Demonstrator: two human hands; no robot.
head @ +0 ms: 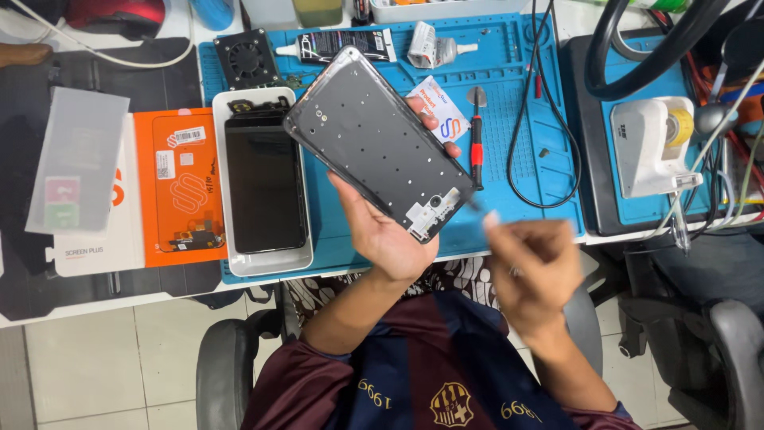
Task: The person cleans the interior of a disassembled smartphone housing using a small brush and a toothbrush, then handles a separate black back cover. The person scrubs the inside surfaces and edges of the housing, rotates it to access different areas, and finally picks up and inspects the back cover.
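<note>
Dark grey phone frame (380,143) held tilted above the blue mat (509,103), being worked at its lower corner.
Left hand (386,227) grips the frame from beneath; right hand (529,267), blurred, pinches a thin tool (476,203) beside it. Next likely needs steady, fine tip placement.

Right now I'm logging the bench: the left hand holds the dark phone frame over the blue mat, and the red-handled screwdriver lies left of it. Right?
Not quite. The head view shows the red-handled screwdriver lying right of the dark phone frame, on the blue mat. The left hand does hold the frame.
</note>
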